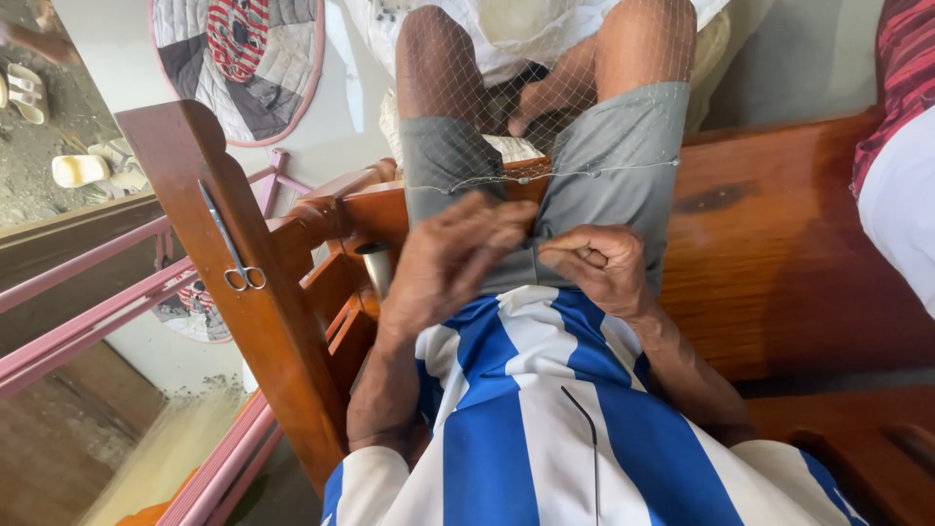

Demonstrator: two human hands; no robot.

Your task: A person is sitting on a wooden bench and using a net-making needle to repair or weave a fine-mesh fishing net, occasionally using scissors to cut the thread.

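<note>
Both hands, left hand (448,255) and right hand (596,263), sit close together over the lap, with only a narrow gap between them. A fine net (545,88) drapes the knees ahead, its cord (584,170) crossing the shorts. A wooden post (243,282) with scissors (232,244) hung on it blocks the left. The bench (779,253) lies open to the right, up to a cushion (901,185).

A: Top?
B: Blue-and-white vertically striped shirt (545,419), short white sleeves (375,487).
A: Below?
B: Grey shorts (604,185), knee length. Bare forearms, bare lower legs.
</note>
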